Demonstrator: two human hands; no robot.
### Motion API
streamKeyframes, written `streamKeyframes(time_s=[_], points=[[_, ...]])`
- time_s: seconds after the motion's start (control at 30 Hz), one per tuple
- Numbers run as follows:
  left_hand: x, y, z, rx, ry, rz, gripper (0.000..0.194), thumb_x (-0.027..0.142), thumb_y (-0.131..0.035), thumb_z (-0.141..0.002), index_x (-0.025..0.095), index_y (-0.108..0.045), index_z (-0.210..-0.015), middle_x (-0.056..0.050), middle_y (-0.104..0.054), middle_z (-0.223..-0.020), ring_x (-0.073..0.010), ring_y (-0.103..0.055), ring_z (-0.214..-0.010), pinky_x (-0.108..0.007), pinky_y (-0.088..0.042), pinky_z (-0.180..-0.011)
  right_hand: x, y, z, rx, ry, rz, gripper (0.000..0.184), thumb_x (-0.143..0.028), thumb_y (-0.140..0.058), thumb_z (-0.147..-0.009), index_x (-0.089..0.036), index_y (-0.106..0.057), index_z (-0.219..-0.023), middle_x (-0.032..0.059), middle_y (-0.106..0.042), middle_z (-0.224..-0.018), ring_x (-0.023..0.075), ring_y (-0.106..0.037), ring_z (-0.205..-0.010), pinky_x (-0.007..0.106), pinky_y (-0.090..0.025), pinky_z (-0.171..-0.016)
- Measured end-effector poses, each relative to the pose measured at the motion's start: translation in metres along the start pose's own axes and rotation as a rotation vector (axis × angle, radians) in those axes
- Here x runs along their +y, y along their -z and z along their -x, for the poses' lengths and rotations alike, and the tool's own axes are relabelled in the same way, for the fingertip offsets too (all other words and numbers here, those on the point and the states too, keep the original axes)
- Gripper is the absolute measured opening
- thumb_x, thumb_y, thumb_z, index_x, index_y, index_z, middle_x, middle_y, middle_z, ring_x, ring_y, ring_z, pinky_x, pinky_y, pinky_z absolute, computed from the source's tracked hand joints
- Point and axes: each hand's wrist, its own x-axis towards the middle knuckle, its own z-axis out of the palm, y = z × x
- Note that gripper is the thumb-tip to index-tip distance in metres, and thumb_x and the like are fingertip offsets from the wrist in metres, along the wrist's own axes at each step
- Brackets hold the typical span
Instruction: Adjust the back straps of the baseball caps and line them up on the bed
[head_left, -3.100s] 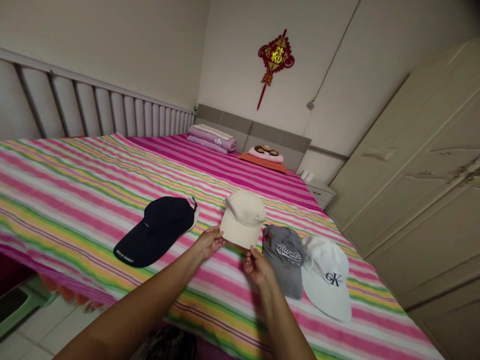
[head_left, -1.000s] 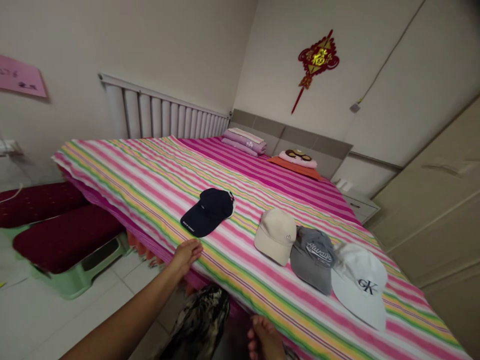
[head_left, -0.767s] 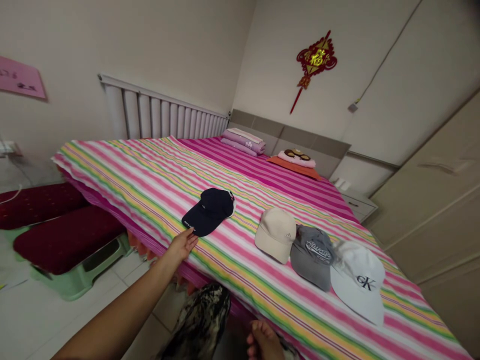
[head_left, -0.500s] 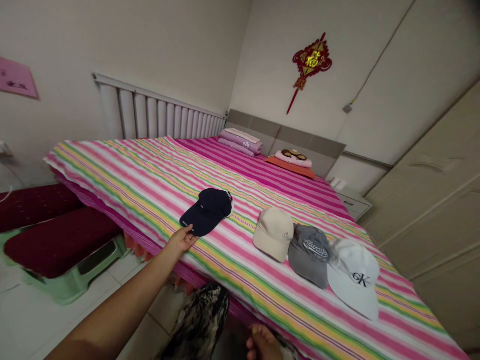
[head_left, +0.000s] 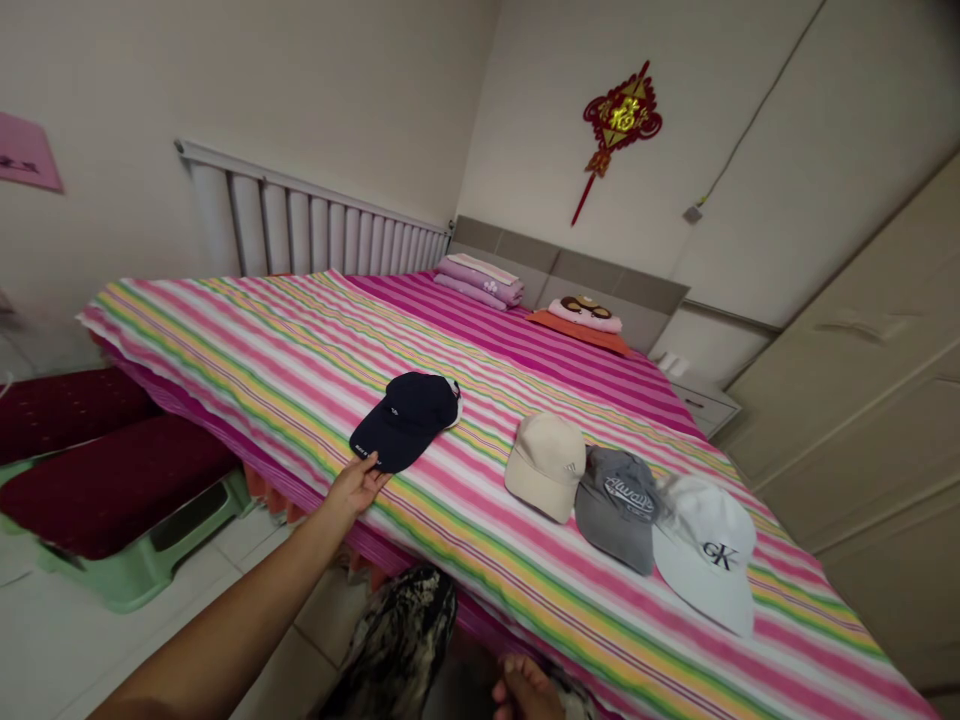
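Observation:
A navy cap (head_left: pixel 412 415) lies near the front edge of the striped bed (head_left: pixel 247 340). My left hand (head_left: pixel 355 484) reaches out to the cap, with thumb and fingers pinching the tip of its brim. To the right a beige cap (head_left: pixel 546 462), a grey cap (head_left: pixel 619 495) and a white cap (head_left: pixel 705 550) lie in a row, each overlapping its neighbour. My right hand (head_left: pixel 521 690) hangs low at the bottom edge of the picture, below the bed's edge. It is mostly cut off, and nothing shows in it.
Maroon cushioned stools on green frames (head_left: pixel 112 480) stand on the tiled floor to the left. A radiator (head_left: pixel 315 225) lines the far wall. Folded bedding (head_left: pixel 480 280) and a pillow (head_left: pixel 585 315) sit at the headboard. A nightstand (head_left: pixel 694 400) and a wardrobe (head_left: pixel 862 400) stand on the right.
My hands have let go of the beige cap, which now lies beside the grey one. My left hand has moved left to the navy cap's brim and taken hold. My right hand has dropped.

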Motion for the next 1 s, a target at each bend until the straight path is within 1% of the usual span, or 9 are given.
streamKeyframes(time_s=[0.2, 0.33, 0.47, 0.6, 0.7, 0.83, 0.9, 1.0], points=[[0.007, 0.002, -0.002, 0.002, -0.074, 0.039, 0.021, 0.002, -0.044, -0.080, 0.017, -0.057, -0.084, 0.001, -0.063, -0.068, -0.0085, -0.061, -0.065, -0.037, -0.049, -0.082, 0.002, 0.000, -0.002, 0.014, -0.008, 0.000, 0.055, -0.056, -0.072, -0.032, -0.017, -0.046, -0.060, -0.0044, -0.054, -0.041, 0.0047, -0.043, -0.029, 0.013, -0.027, -0.030], [0.012, 0.005, -0.007, 0.051, -0.099, 0.024, 0.020, 0.002, -0.043, -0.080, 0.017, -0.056, -0.081, 0.001, -0.063, -0.066, -0.0087, -0.061, -0.064, -0.036, -0.050, -0.080, 0.003, -0.001, -0.003, 0.010, -0.007, -0.003, 0.052, -0.054, -0.073, -0.034, -0.017, -0.046, -0.059, -0.0044, -0.054, -0.041, 0.0048, -0.043, -0.030, 0.013, -0.027, -0.031], [0.019, 0.004, -0.010, 0.133, -0.108, -0.012, 0.017, 0.001, -0.047, -0.077, 0.016, -0.054, -0.076, 0.003, -0.061, -0.061, -0.0081, -0.059, -0.055, -0.036, -0.052, -0.074, 0.003, -0.003, -0.004, 0.007, -0.015, 0.001, 0.050, -0.053, -0.072, -0.035, -0.017, -0.047, -0.060, -0.0042, -0.053, -0.041, 0.0051, -0.043, -0.029, 0.014, -0.028, -0.030], [0.025, 0.003, -0.011, 0.190, -0.130, -0.042, 0.017, 0.001, -0.047, -0.076, 0.017, -0.053, -0.073, 0.004, -0.059, -0.060, -0.0072, -0.058, -0.052, -0.033, -0.053, -0.070, 0.002, -0.002, -0.003, 0.001, -0.015, -0.001, 0.051, -0.054, -0.072, -0.035, -0.017, -0.048, -0.060, -0.0041, -0.053, -0.041, 0.0050, -0.043, -0.029, 0.014, -0.028, -0.030], [0.028, 0.004, -0.011, 0.229, -0.136, -0.082, 0.016, 0.001, -0.049, -0.075, 0.016, -0.052, -0.071, 0.004, -0.058, -0.058, -0.0076, -0.057, -0.050, -0.028, -0.053, -0.062, 0.003, -0.001, -0.001, -0.004, -0.009, -0.008, 0.051, -0.053, -0.072, -0.035, -0.017, -0.047, -0.060, -0.0039, -0.053, -0.041, 0.0054, -0.043, -0.029, 0.014, -0.027, -0.030], [0.029, 0.005, -0.010, 0.350, -0.157, -0.144, 0.018, 0.004, -0.057, -0.071, 0.015, -0.046, -0.062, 0.006, -0.049, -0.046, -0.0046, -0.046, -0.037, -0.018, -0.048, -0.047, 0.004, -0.002, 0.000, -0.002, -0.005, -0.017, 0.049, -0.052, -0.072, -0.035, -0.017, -0.046, -0.059, -0.0046, -0.052, -0.040, 0.0051, -0.042, -0.029, 0.014, -0.026, -0.030], [0.030, 0.005, -0.009, 0.400, -0.161, -0.165, 0.020, 0.006, -0.060, -0.069, 0.016, -0.044, -0.060, 0.006, -0.046, -0.042, -0.0045, -0.043, -0.034, -0.016, -0.044, -0.041, 0.004, -0.003, 0.000, -0.001, -0.004, -0.019, 0.049, -0.052, -0.071, -0.036, -0.017, -0.046, -0.059, -0.0048, -0.052, -0.040, 0.0048, -0.041, -0.028, 0.014, -0.026, -0.030], [0.033, 0.003, -0.007, 0.418, -0.138, -0.182, 0.021, 0.009, -0.062, -0.068, 0.015, -0.044, -0.059, 0.006, -0.046, -0.041, -0.0054, -0.043, -0.033, -0.015, -0.040, -0.036, 0.005, -0.004, 0.000, -0.004, -0.001, -0.021, 0.048, -0.052, -0.071, -0.037, -0.017, -0.046, -0.060, -0.0048, -0.052, -0.040, 0.0044, -0.041, -0.029, 0.014, -0.026, -0.030]])
